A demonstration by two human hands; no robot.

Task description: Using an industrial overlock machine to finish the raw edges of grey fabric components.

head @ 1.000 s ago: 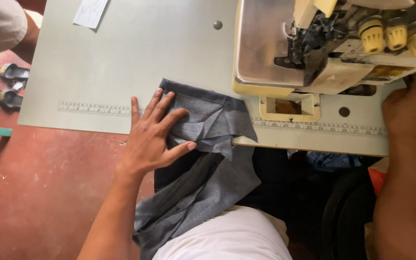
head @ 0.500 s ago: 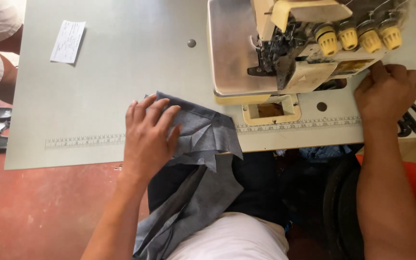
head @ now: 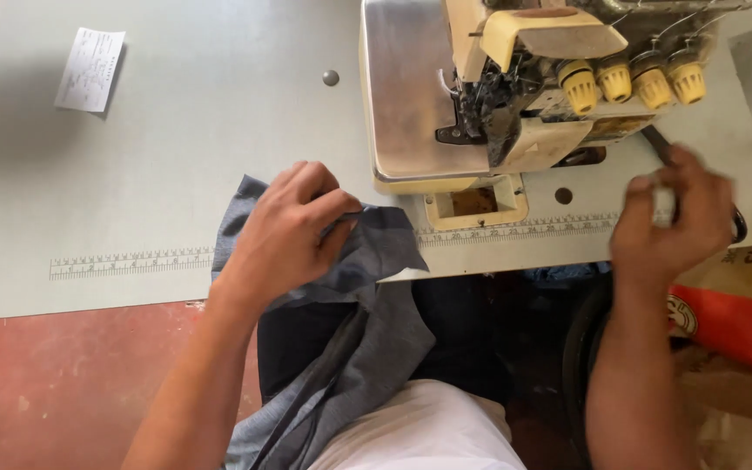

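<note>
Left hand (head: 285, 231) rests with curled fingers on the folded grey woven cloth (head: 367, 261), the fingertips pinching a fold near the cloth's upper edge, where it lies on the pale grey desk (head: 176, 130) just left of the sewing machine's front; the rest of the cloth hangs over the desk edge into the person's lap. Right hand (head: 672, 218) is blurred at the right end of the desk, its fingers bent around something dark and slim beside the machine, perhaps a handle or tool; what it is, and how tightly the hand grips it, I cannot tell. To handle the cloth well, the pinched fold would best be kept flat and its edges matched, with the hanging part kept from dragging the fold off the desk. Just beyond the left hand stands the cream and metal overlock sewing machine (head: 446, 104), with its shiny steel bed plate, needle area tangled with dark thread, and four yellow tension knobs (head: 633, 83) in a row. A printed measuring scale (head: 132, 261) runs along the desk's front edge, and the cloth covers part of it. A small white paper slip (head: 90, 57) lies well apart at the far left corner. An orange bag (head: 733, 322) sits on the floor to the right.
</note>
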